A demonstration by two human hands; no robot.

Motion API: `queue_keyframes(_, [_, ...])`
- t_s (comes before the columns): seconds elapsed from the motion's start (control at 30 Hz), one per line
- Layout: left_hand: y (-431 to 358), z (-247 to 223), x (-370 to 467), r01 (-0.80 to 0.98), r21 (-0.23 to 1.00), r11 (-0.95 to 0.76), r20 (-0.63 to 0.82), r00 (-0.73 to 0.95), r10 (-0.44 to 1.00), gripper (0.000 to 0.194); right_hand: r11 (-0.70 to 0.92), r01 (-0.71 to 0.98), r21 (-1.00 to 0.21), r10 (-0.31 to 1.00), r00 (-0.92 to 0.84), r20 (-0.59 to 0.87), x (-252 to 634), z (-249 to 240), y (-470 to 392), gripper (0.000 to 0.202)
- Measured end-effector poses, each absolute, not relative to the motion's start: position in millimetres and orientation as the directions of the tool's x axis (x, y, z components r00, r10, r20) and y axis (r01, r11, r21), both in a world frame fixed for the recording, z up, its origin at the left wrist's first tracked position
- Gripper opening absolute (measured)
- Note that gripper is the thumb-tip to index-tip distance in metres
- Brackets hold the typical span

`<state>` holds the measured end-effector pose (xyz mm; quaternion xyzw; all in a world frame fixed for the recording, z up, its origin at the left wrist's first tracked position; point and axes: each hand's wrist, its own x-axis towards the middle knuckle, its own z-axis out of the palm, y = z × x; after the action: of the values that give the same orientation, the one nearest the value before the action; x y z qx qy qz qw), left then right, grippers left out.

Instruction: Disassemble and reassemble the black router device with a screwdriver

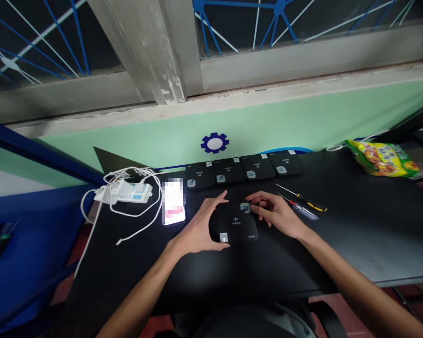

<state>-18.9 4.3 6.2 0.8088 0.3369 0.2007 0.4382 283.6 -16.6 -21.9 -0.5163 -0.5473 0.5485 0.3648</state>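
A flat black box [237, 227] with rounded corners lies on the black table, with a white label at its near left corner and a silvery sticker [245, 207] near its far right corner. My left hand [205, 227] grips the box's left side, thumb at the near edge and fingers at the far edge. Bent and pinched, the fingers of my right hand [270, 211] touch the sticker's right side; whether they hold an edge of it is too small to tell. Several similar black boxes [229, 172] stand in a row behind, each with a sticker.
Left of the box lie a lit phone [174, 202] and a white power strip [137, 193] with a tangled white cable [141, 229]. Two screwdrivers [312, 203] [305, 211] are right of my right hand. A yellow-green snack bag [384, 159] rests at the far right.
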Motion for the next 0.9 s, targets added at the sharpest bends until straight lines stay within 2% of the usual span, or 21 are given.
queue_keyframes(0.3, [3.9,3.0,-19.2,0.371,0.840,-0.396,0.022,0.706,0.708,0.144,-0.096,0.226,-0.970,0.979,-0.154,-0.132,281.1,-15.9,-17.9,0.038])
queue_keyframes(0.57, [3.0,7.1,-17.9,0.352,0.845,-0.401,0.037,0.711,0.702,0.136,-0.108,0.216,-0.970,0.974,-0.174,-0.147,281.4,-14.7,-18.5,0.039])
queue_keyframes(0.67, [1.9,7.4,-18.5,0.348,0.855,-0.386,0.048,0.687,0.725,0.117,-0.122,0.196,-0.973,0.972,-0.174,-0.157,281.2,-16.6,-18.6,0.041])
queue_keyframes(0.83, [3.2,-1.2,-16.5,0.376,0.869,-0.320,0.072,0.544,0.836,0.048,-0.127,0.204,-0.971,0.973,-0.165,-0.162,281.1,-17.0,-18.6,0.039])
queue_keyframes(0.9, [4.5,-4.7,-14.7,0.383,0.877,-0.289,0.079,0.480,0.874,0.036,-0.126,0.215,-0.968,0.973,-0.163,-0.163,281.5,-15.9,-18.6,0.038])
